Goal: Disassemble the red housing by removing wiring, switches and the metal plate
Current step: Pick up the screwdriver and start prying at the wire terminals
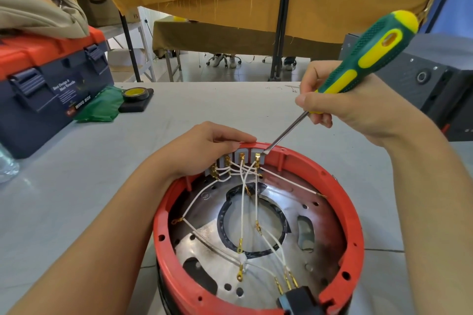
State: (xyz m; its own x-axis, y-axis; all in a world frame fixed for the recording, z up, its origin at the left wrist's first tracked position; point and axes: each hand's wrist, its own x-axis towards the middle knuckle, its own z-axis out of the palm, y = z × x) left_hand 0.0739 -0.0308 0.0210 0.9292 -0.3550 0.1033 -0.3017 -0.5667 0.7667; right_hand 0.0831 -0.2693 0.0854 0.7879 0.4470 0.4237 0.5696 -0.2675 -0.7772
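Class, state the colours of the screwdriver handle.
Green and yellow screwdriver handle, clearest in the head view.

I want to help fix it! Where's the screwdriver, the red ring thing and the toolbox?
screwdriver [368,59]: head view, on its green and yellow handle.
red housing [357,220]: head view, on its right rim.
toolbox [38,100]: head view, on its blue front.

A single wide-angle camera sits on the person's head, looking forward and steeply down over the grey table [76,161]. It is close: the red housing [358,225] fills the lower frame, both forearms entering from the bottom corners. Edges bend, probably from lens distortion. The room beyond shows along the top.
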